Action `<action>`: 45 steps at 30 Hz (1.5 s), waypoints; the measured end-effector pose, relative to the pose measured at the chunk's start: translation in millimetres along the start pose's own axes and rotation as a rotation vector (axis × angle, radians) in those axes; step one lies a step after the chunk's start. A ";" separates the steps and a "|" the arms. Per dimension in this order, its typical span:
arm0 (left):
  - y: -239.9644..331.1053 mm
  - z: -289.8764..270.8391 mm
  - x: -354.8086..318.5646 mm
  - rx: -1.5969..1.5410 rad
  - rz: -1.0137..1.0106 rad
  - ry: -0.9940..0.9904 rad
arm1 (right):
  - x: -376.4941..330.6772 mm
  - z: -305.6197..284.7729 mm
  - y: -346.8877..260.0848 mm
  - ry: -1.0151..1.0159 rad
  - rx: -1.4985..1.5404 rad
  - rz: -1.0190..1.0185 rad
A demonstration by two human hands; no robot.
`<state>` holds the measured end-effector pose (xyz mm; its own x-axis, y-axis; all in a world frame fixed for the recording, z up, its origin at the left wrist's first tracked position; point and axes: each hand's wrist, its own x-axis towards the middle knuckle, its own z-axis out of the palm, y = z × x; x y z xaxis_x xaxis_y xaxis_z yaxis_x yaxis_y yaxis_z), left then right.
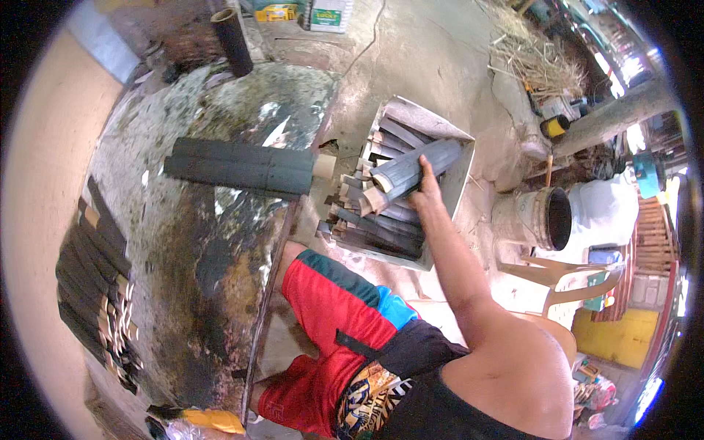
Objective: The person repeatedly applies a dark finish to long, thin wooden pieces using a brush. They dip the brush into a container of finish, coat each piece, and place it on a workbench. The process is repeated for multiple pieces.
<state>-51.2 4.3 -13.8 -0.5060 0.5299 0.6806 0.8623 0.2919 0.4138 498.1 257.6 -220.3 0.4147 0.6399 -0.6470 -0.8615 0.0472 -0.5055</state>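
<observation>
Many dark strips [378, 233] with pale ends lay in the white box [431, 116] beneath the fingers. The right hand [428, 192] had its fingers clamped on a dark bundle [407, 167] (some fingers were hidden) over those strips. Left of the fingers, another bundle [242, 167] rested; to their right stood a bucket [517, 218], its inside too dark to read.

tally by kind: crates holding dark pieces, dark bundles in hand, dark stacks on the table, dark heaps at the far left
Crate: 1
Held bundle in right hand: 1
Table stack: 1
Far-left heap: 1
Total: 4
</observation>
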 end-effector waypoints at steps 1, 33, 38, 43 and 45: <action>6.7 3.2 1.6 -0.002 0.002 -0.009 | 17.8 -12.9 11.3 0.021 0.003 0.054; 46.5 -30.6 34.9 -0.281 -0.321 -0.052 | -77.0 273.8 53.0 -1.033 -1.431 -0.739; 30.6 -54.7 21.9 -0.250 -0.355 -0.057 | -86.0 332.5 113.3 -1.263 -1.990 -0.746; 12.4 -77.9 5.2 -0.350 -0.515 -0.006 | -80.0 354.4 117.8 -1.118 -2.214 -0.381; 8.0 -80.3 0.2 -0.216 -0.337 -0.002 | -84.0 351.8 117.6 -1.144 -2.103 -0.370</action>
<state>-46.0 -57.1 38.3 -0.7597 0.4346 0.4837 0.6235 0.2758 0.7316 258.9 479.3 -24.5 -0.4556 0.8097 -0.3699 0.7818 0.1651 -0.6013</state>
